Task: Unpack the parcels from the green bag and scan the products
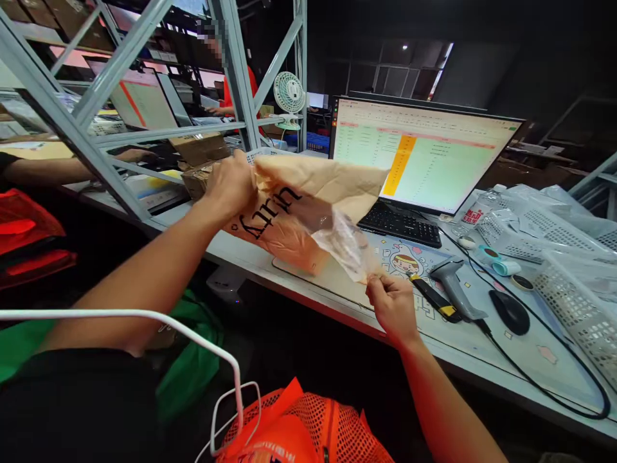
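A peach plastic bag [289,225] printed with dark lettering is stretched between my hands above the front edge of the desk. My left hand [231,185] is closed round its upper left corner. Lower down, my right hand [391,302] pinches the corner at the other end, beside a clear, shiny plastic part [344,241]. What the bag holds, if anything, cannot be made out. Right of my right hand lie a yellow-and-black box cutter [434,299] and a grey barcode scanner [456,289] on a cartoon-printed desk mat [409,257].
Behind the bag stand a monitor [419,154] and a black keyboard [402,225]. A black mouse [509,312], cable and white plastic baskets [573,289] occupy the right side. Metal shelf posts [236,77] rise at left, with a small fan [289,93]. Another person's arm [53,172] reaches in at far left.
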Demonstrator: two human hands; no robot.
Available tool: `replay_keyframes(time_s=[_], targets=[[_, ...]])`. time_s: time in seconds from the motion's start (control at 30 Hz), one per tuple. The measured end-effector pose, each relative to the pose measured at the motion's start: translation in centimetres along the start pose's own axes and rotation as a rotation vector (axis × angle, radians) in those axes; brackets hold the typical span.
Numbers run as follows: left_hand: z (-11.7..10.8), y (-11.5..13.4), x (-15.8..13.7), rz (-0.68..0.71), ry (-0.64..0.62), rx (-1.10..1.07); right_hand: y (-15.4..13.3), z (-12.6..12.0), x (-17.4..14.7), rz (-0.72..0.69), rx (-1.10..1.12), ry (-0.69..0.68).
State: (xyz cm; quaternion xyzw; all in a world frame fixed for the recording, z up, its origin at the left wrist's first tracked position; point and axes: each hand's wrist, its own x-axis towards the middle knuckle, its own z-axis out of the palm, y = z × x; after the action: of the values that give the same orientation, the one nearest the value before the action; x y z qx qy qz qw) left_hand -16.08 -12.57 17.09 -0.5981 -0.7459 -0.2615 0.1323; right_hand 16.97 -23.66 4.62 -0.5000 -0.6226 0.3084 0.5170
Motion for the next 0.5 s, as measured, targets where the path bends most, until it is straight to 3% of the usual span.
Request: replay_keyframes(time_s=[0.1,0.27,0.37,0.5], targets=[[0.3,-1.3,0.0,0.074,-0.032,-0.02,0.6,0.5,-0.1,0.001,0.039,-0.061],[0.6,2.9,-4.1,0.345,0.166,-0.097,0.7,0.9,0.2,-0.134,0.075,-0.118],[1.6,6.2,-5.4,0.584,0.017,-0.173,0.7,0.9,-0.2,-0.271,0.092,-0.22],[4.3,9.6,-4.5,0.692,-0.225,-0.132,0.5,1.3,-1.4,-0.468,0.106,-0.375]])
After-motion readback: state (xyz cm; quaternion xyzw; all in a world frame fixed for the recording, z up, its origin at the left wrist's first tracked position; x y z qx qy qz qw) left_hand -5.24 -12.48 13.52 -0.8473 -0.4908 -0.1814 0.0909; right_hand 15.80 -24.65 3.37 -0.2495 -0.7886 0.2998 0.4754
